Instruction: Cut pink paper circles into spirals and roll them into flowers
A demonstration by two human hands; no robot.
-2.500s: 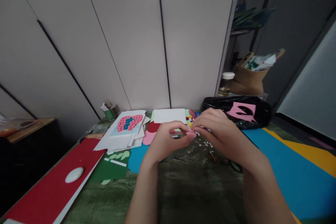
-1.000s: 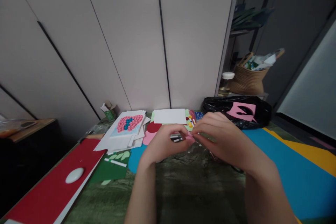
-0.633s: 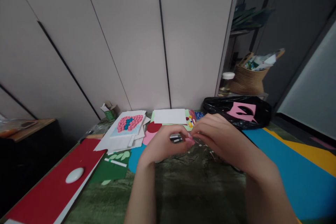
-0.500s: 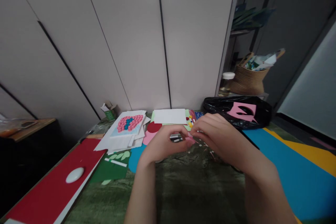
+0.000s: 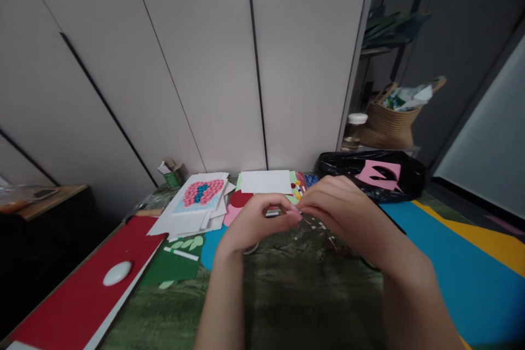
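Over the middle of the table my two hands meet at the fingertips around a small piece of pink paper. My left hand pinches it between thumb and fingers. From the other side my right hand is closed on it too, its fingertips partly hidden. Tiny paper scraps lie on the dark table beneath the right hand. Behind the hands sits a stack of white paper on light green paper. Pink, dark red and blue paper pieces lie beyond the left hand.
Left are a picture of pink and blue dots on white sheets, a green sheet with a marker, and red board bearing a white oval object. Right are a black plastic bag and blue sheet.
My fingertips have shifted slightly around the pink paper, and the left thumb and fingers have drawn closer together. Both hands stay in nearly the same place.
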